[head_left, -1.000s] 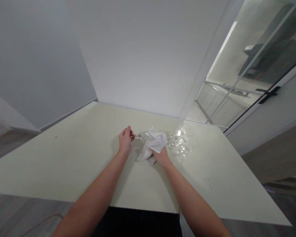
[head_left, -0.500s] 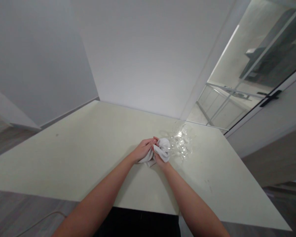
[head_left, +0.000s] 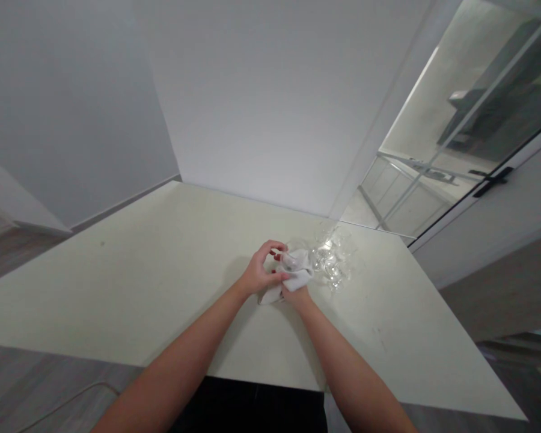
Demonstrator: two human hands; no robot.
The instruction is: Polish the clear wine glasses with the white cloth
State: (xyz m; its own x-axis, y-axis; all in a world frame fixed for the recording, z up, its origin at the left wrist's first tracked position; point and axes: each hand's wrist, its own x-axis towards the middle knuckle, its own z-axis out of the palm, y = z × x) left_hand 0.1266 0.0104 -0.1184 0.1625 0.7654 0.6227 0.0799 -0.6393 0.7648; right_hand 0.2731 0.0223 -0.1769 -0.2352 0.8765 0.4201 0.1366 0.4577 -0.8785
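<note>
Both hands meet over the far middle of a pale table (head_left: 117, 282). My left hand (head_left: 259, 272) curls its fingers around a clear stemmed glass (head_left: 291, 255), which shows only partly above the hands. My right hand (head_left: 296, 292) is closed on a white cloth (head_left: 299, 272) wrapped against the glass. The cloth's loose end hangs down between the two wrists. Just to the right stands a group of clear glasses (head_left: 331, 258) on the table.
White walls rise behind the table and meet in a corner. At right is a glass partition (head_left: 455, 126) and a white door with a black handle (head_left: 491, 177). Grey wood floor shows around the table's edges.
My left hand came in from the left, where it pinched the glass's stem, and now grips the glass beside the cloth. The cloth has bunched up tighter around the glass.
</note>
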